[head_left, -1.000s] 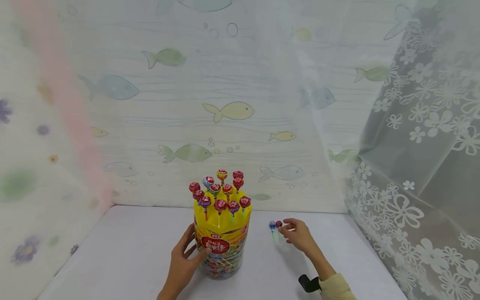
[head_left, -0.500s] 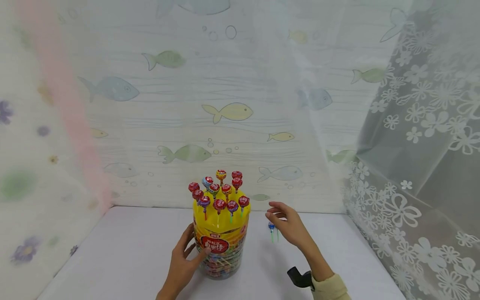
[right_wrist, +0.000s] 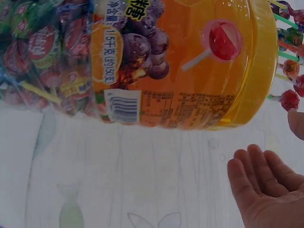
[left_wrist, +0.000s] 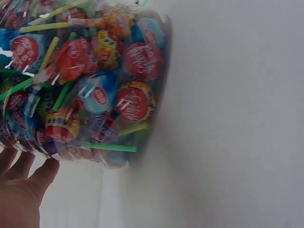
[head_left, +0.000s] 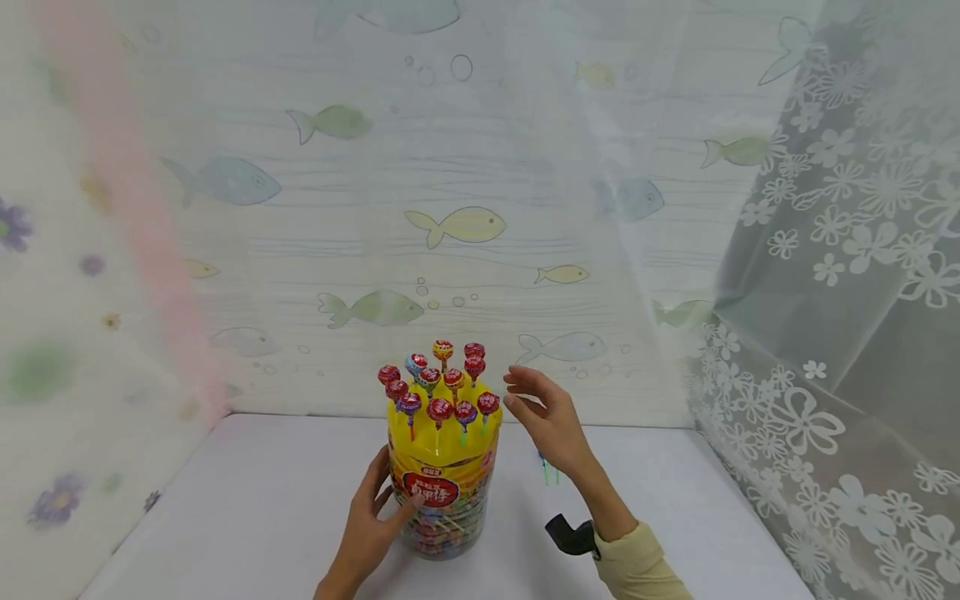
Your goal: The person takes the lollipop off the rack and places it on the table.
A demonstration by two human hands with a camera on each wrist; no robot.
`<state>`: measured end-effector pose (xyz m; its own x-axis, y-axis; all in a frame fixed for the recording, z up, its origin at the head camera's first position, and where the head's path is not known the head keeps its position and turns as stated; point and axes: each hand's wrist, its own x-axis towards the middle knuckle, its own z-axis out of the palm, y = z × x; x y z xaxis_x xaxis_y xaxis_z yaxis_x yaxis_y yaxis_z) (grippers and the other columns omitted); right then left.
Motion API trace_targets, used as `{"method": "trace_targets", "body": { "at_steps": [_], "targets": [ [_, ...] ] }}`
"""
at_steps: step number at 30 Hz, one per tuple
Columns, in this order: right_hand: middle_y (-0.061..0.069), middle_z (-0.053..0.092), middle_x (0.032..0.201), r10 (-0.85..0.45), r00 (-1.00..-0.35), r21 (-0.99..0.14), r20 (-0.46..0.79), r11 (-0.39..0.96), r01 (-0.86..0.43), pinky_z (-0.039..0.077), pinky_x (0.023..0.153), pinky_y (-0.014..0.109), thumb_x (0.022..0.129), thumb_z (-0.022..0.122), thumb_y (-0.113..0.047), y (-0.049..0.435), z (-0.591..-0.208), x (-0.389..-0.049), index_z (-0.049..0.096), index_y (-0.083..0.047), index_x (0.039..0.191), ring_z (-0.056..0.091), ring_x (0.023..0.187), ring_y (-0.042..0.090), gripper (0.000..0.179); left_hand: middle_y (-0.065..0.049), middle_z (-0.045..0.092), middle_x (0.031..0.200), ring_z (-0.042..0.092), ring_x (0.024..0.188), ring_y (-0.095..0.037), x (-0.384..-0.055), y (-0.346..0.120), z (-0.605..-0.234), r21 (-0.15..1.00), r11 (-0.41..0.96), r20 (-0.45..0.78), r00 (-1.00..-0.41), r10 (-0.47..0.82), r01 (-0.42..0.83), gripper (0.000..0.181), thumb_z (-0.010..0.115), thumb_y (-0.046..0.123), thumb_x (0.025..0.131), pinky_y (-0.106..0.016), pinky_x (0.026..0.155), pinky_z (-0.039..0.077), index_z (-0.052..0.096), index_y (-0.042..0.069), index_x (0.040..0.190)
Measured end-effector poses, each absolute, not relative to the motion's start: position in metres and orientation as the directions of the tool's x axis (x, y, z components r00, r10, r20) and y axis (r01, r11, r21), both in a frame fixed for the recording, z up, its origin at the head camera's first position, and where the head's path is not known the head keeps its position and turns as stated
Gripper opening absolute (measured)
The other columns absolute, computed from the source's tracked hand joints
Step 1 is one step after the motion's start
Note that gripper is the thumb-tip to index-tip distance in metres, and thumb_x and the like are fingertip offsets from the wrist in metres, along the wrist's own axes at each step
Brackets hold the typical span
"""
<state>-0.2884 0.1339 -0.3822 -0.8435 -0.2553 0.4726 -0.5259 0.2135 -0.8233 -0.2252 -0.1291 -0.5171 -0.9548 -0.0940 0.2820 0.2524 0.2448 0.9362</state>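
Observation:
A clear jar of wrapped lollipops (head_left: 450, 521) with a yellow lid (head_left: 442, 446) stands upright on the table; several lollipops (head_left: 440, 410) stick up from its top. My left hand (head_left: 367, 521) holds its left side, thumb across the front label; in the left wrist view the fingertips (left_wrist: 45, 173) touch the plastic. My right hand (head_left: 551, 417) is raised beside the lid's right edge, nearest a red lollipop (head_left: 488, 403). In the right wrist view its fingers (right_wrist: 259, 171) are relaxed and bent a little, with nothing seen between them; the thumb is close beneath a lollipop head (right_wrist: 289, 99).
Two lollipops lie on the white table (head_left: 285, 483) right of the jar; their green sticks (head_left: 546, 473) show while the right hand mostly hides their heads. A black device (head_left: 570, 535) is on the right wrist. Fish-patterned sheeting (head_left: 465, 275) hangs behind.
My right hand has moved up and left from the two lollipops on the table to beside the jar's lid. The left hand and the jar have stayed in place.

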Motion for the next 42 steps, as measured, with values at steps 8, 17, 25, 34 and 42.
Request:
{"method": "trace_targets", "body": {
  "at_steps": [8,17,25,34,42],
  "targets": [
    [0.02,0.062,0.135,-0.259,-0.809,-0.82,0.528,0.094,-0.565,0.054,0.105,0.034,0.1,0.065,-0.009,0.125,-0.374,-0.292,0.054,-0.002,0.142,0.062,0.124,0.036,0.044,-0.019,0.034,0.163,0.037,0.146,-0.045,-0.226,-0.128,-0.519,0.941,0.226,0.281,-0.955,-0.096,0.254,0.085,0.074,0.027,0.095,-0.062,0.114,0.04,0.025,0.008,0.161],
    [0.022,0.063,0.133,-0.281,-0.791,-0.818,0.543,0.033,-0.574,0.056,0.101,0.032,0.1,0.063,-0.006,0.112,-0.369,-0.294,0.055,0.001,0.14,0.062,0.122,0.038,0.042,-0.019,0.032,0.164,0.034,0.147,-0.046,-0.226,-0.128,-0.522,0.949,0.198,0.269,-0.958,-0.103,0.245,0.085,0.075,0.026,0.094,-0.061,0.115,0.039,0.025,0.009,0.161],
    [0.019,0.066,0.128,-0.264,-0.785,-0.81,0.56,0.021,-0.585,0.059,0.097,0.031,0.098,0.066,-0.006,0.105,-0.366,-0.293,0.06,0.001,0.134,0.066,0.117,0.026,0.037,-0.019,0.03,0.164,0.033,0.148,-0.046,-0.226,-0.129,-0.523,0.955,0.198,0.247,-0.963,-0.11,0.222,0.087,0.075,0.028,0.094,-0.06,0.115,0.038,0.024,0.009,0.162],
    [0.02,0.066,0.126,-0.236,-0.802,-0.819,0.548,0.043,-0.572,0.06,0.096,0.034,0.098,0.066,-0.005,0.095,-0.361,-0.298,0.063,0.002,0.131,0.065,0.116,0.033,0.034,-0.019,0.031,0.164,0.034,0.148,-0.046,-0.224,-0.13,-0.523,0.957,0.191,0.242,-0.963,-0.114,0.218,0.087,0.074,0.027,0.094,-0.06,0.115,0.039,0.023,0.008,0.162],
    [0.02,0.067,0.122,-0.196,-0.819,-0.828,0.539,0.056,-0.558,0.06,0.095,0.032,0.096,0.066,0.0,0.087,-0.36,-0.304,0.065,0.004,0.125,0.067,0.109,0.028,0.029,-0.019,0.032,0.164,0.034,0.148,-0.046,-0.223,-0.13,-0.522,0.959,0.195,0.231,-0.965,-0.122,0.205,0.087,0.074,0.028,0.094,-0.061,0.115,0.039,0.023,0.008,0.162]
  ]
}}
